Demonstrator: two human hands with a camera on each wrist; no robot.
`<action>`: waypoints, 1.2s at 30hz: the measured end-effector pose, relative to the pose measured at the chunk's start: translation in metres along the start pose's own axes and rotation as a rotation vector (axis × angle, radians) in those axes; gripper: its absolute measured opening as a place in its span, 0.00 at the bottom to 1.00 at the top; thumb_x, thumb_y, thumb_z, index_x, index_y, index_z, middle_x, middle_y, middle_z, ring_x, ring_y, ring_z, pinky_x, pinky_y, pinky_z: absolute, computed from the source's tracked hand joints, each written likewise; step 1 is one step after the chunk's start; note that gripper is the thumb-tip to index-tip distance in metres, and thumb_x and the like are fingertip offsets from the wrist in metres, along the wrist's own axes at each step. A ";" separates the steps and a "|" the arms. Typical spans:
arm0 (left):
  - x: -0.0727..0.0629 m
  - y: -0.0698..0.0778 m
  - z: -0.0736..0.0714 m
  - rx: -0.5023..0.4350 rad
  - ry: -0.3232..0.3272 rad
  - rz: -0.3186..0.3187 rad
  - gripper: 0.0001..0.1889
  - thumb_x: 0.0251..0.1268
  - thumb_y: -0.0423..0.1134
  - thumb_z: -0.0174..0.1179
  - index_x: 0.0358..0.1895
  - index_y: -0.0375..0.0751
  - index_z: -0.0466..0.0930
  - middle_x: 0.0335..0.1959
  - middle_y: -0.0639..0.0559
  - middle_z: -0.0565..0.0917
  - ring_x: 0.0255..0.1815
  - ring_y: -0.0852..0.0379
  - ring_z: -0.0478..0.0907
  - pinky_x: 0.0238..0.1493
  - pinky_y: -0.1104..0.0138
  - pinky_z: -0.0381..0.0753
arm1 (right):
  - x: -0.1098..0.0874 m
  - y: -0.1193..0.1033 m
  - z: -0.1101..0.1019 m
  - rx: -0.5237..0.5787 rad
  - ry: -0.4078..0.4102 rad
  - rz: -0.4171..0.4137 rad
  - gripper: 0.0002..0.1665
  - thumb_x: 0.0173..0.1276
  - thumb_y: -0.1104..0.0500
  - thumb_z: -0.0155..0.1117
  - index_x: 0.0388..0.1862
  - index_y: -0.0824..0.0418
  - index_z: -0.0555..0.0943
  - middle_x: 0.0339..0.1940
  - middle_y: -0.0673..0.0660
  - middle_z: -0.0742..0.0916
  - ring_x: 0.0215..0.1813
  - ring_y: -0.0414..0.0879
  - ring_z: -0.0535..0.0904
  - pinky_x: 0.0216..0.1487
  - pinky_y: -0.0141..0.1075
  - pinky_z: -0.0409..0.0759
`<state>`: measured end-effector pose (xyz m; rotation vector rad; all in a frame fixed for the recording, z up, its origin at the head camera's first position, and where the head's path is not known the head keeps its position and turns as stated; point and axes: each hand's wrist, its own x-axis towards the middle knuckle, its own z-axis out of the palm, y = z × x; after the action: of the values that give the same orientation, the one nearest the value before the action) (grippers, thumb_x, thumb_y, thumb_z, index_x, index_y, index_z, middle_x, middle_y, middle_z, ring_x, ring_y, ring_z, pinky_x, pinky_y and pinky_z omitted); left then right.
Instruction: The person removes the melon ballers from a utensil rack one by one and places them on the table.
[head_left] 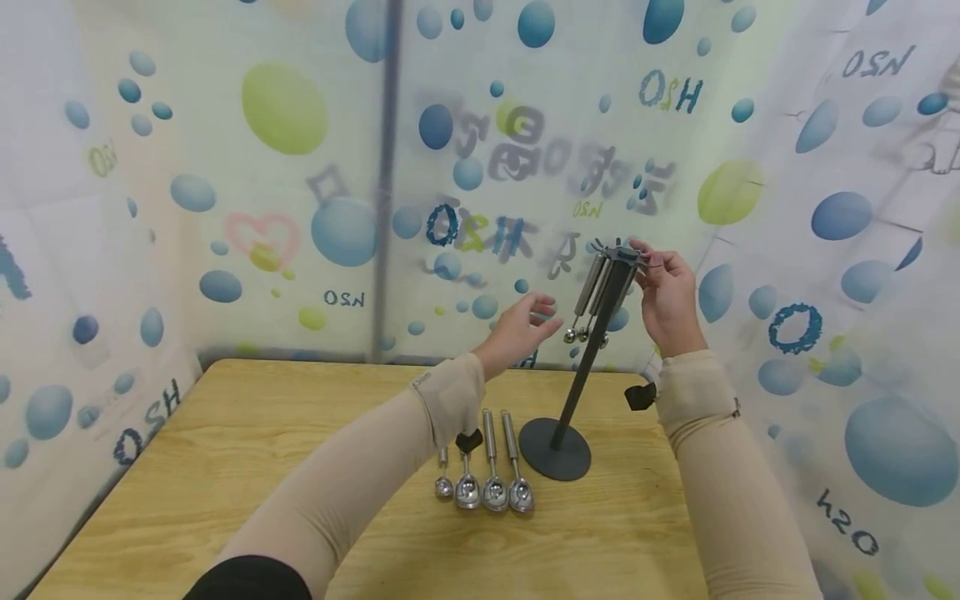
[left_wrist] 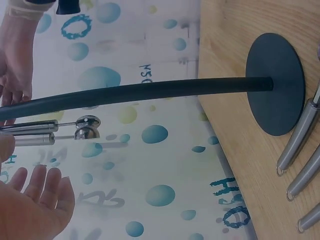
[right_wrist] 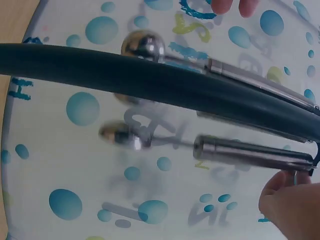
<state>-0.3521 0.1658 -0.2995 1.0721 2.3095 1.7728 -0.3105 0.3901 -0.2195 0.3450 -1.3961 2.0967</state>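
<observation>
A dark grey stand [head_left: 587, 358] with a round base rises from the table, hooks spreading at its top. Several small steel melon ballers hang there by their handles, heads down. At the hooks my right hand [head_left: 670, 304] pinches the handle end of one melon baller [right_wrist: 250, 153], whose head looks blurred in the right wrist view. My left hand [head_left: 519, 333] is held in the air to the left of the hanging melon ballers [left_wrist: 35, 139], fingers loosely extended, with nothing in it.
Beside the base on the wooden table [head_left: 300, 450] lie several ice cream scoops [head_left: 495, 492], handles pointing away, and a smaller round-headed one [head_left: 443, 487] at their left. A patterned curtain [head_left: 285, 208] hangs behind the table and along both sides.
</observation>
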 end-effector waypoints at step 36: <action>0.003 0.008 0.013 0.009 0.019 0.027 0.24 0.77 0.47 0.58 0.71 0.48 0.70 0.64 0.51 0.78 0.61 0.55 0.76 0.56 0.59 0.80 | 0.016 -0.003 -0.003 0.224 -0.105 0.227 0.22 0.76 0.50 0.46 0.23 0.60 0.69 0.27 0.54 0.83 0.56 0.51 0.70 0.53 0.40 0.57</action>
<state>-0.3447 0.1790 -0.2960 1.0985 2.3273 1.7907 -0.3214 0.3990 -0.2107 0.4075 -1.3124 2.4623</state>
